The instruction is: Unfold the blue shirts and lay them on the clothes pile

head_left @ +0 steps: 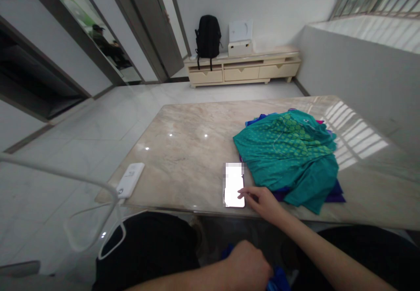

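Observation:
A lit phone (234,186) lies flat near the front edge of the marble table (183,151). My right hand (260,199) reaches over the table edge, its index finger stretched out and touching the phone's screen, the other fingers curled. My left hand (247,267) is below the table edge by my lap, closed on a piece of blue cloth (278,280). Just right of the phone lies a pile of clothes with a teal patterned shirt (290,155) on top and purple and blue garments under it.
A white power bank (130,179) sits at the table's left front corner with a white cable looping down. At the far wall stands a low cream cabinet (243,68) bearing a black backpack (208,37) and a white box. A grey wall runs along the right.

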A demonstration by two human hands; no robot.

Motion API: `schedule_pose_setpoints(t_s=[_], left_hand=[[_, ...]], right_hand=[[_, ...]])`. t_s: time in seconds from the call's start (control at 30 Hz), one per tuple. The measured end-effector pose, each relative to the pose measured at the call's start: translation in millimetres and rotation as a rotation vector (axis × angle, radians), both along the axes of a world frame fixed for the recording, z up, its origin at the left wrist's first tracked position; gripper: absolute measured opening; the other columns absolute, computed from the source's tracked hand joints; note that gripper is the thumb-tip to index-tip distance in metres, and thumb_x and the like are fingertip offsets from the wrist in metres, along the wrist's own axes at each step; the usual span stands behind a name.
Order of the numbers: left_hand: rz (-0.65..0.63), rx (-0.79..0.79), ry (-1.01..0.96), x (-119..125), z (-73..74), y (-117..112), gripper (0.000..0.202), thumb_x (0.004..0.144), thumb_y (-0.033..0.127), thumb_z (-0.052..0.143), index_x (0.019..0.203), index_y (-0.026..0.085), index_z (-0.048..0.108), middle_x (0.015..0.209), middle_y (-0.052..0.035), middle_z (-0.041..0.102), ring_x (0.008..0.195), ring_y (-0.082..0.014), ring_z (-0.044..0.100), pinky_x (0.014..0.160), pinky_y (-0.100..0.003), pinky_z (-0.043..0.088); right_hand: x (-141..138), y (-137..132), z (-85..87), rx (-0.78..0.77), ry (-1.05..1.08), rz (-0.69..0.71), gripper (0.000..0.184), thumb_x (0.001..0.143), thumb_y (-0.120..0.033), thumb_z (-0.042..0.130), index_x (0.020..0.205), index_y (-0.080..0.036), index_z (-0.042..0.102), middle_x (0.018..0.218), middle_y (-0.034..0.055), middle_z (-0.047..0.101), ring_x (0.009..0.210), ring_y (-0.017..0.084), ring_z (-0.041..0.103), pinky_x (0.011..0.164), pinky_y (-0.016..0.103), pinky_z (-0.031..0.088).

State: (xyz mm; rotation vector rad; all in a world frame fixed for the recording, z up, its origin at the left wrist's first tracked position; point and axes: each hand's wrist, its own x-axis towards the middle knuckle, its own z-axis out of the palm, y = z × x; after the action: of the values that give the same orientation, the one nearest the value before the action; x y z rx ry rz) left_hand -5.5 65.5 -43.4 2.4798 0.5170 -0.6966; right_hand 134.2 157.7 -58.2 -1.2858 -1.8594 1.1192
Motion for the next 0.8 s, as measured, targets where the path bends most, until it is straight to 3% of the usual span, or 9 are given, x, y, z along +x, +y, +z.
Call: schedule_pose_setpoints(t_s=[0.13, 0.27, 0.57, 0.73, 0.8], left_hand=[[-0.005, -0.030, 0.052, 3, 12.4, 4, 0.027, 0.089, 0.038, 0.061, 0.096, 0.018, 0.077, 0.092, -0.0143, 0.081, 0.082, -0.0326, 0.079, 0.065, -0.040, 0.060], [0.010, -0.044, 0.043, 4, 13.2, 5, 0.025, 0.089, 0.034, 0.060, 0.095, 0.017, 0.077, 0.091, -0.0144, 0.081, 0.083, -0.0326, 0.079, 0.066, -0.041, 0.061], [0.003, -0.018, 0.033, 2, 10.3, 1, 0.026, 0.090, 0.032, 0.056, 0.091, 0.017, 0.077, 0.088, -0.0136, 0.081, 0.081, -0.0322, 0.079, 0.065, -0.041, 0.061], [-0.010, -0.016, 0.042, 2, 6.9, 0, 0.024, 0.088, 0.032, 0.057, 0.092, 0.017, 0.076, 0.087, -0.0139, 0.081, 0.081, -0.0310, 0.079, 0.064, -0.038, 0.060], [-0.011, 0.001, 0.036, 1, 3.9, 0, 0.024, 0.087, 0.034, 0.058, 0.091, 0.018, 0.076, 0.084, -0.0141, 0.081, 0.078, -0.0306, 0.079, 0.063, -0.038, 0.060]], right_hand=[[1, -2, 2.8, 0.008, 0.010, 0.045, 0.027, 0.095, -0.021, 0.053, 0.104, -0.020, 0.079, 0.098, 0.0049, 0.082, 0.078, 0.022, 0.073, 0.077, 0.032, 0.055], [1, -3, 4.0, 0.029, 0.002, 0.078, 0.026, 0.095, -0.018, 0.054, 0.104, -0.022, 0.079, 0.102, 0.0041, 0.082, 0.087, 0.023, 0.075, 0.087, 0.034, 0.055], [1, -3, 3.2, 0.016, -0.012, 0.075, 0.026, 0.096, -0.020, 0.054, 0.108, -0.021, 0.078, 0.100, 0.0046, 0.082, 0.088, 0.023, 0.075, 0.082, 0.032, 0.055], [2, -2, -0.1, 0.124, 0.011, -0.016, 0.035, 0.095, -0.019, 0.051, 0.124, -0.019, 0.072, 0.129, 0.0105, 0.072, 0.105, 0.025, 0.071, 0.089, 0.035, 0.054], [2, -1, -1.8, 0.106, 0.029, -0.027, 0.036, 0.095, -0.020, 0.051, 0.125, -0.020, 0.070, 0.126, 0.0098, 0.074, 0.091, 0.022, 0.072, 0.080, 0.032, 0.054]])
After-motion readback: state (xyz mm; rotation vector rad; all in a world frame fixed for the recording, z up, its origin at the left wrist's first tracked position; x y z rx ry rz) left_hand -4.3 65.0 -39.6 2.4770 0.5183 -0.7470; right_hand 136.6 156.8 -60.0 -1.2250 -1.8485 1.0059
